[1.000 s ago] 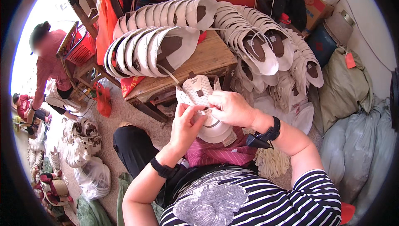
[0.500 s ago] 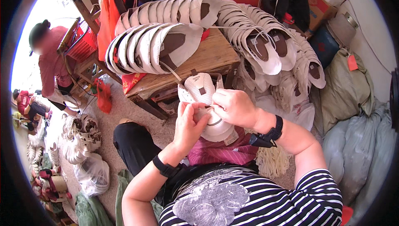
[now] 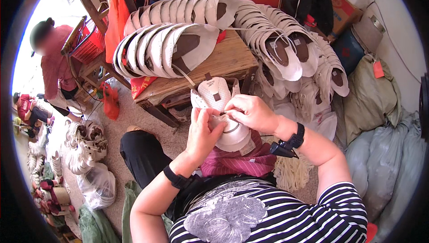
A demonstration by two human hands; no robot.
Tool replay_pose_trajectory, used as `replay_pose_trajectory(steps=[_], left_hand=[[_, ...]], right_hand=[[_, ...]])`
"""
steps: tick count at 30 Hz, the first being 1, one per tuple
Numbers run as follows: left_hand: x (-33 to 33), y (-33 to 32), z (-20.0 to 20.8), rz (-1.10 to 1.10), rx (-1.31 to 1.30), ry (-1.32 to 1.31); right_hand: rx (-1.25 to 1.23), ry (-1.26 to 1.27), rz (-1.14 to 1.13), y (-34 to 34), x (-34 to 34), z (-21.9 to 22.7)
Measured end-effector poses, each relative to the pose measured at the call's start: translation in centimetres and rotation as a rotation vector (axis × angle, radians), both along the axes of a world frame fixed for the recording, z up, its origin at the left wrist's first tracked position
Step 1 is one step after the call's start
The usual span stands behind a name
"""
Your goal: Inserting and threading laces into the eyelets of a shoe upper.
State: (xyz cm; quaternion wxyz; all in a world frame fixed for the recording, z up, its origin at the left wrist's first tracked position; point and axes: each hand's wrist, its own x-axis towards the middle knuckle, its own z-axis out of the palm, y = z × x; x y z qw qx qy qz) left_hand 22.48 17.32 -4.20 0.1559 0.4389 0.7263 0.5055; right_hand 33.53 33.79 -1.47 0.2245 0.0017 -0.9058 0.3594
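A white shoe upper (image 3: 234,138) rests over my lap, its rounded toe toward me and its perforated tongue (image 3: 213,92) pointing away. My left hand (image 3: 202,129) is closed on the upper's left side, with thumb and forefinger pinched near the base of the tongue. Opposite it, my right hand (image 3: 251,112) pinches at the lacing edge, fingers curled together; whatever small thing is between its fingertips is hidden. Under the toe lies a maroon striped cloth (image 3: 239,162). Both wrists wear black bands.
A wooden stool (image 3: 203,68) ahead bears nested rows of white shoe uppers (image 3: 154,48). More uppers (image 3: 281,57) hang at its right, above pale laces (image 3: 292,171). Bulging sacks (image 3: 384,153) stand right. At left are a red basket (image 3: 89,46), a person (image 3: 58,59) and a plastic bag (image 3: 97,187).
My right hand has shifted slightly left, closer to the left hand's fingertips. The left hand keeps its pinch, and the shoe upper stays almost in place.
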Motion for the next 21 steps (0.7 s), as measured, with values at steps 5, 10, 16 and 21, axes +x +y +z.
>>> replay_pose_trajectory(steps=[5, 10, 16, 21], left_hand=[[0.3, -0.1, 0.0, 0.013, 0.022, -0.03], [0.3, -0.1, -0.1, 0.028, 0.027, -0.034], [0.1, 0.3, -0.2, 0.009, 0.034, -0.054], [-0.6, 0.0, 0.8, 0.022, 0.063, 0.043]], right_hand=[[-0.363, -0.13, -0.244, -0.7, 0.4, -1.1], [-0.46, -0.238, -0.301, -1.6, 0.1, -1.5], [-0.244, -0.163, -0.221, -0.9, -0.7, -1.0], [-0.21, -0.186, -0.176, -0.8, -1.1, -0.2]])
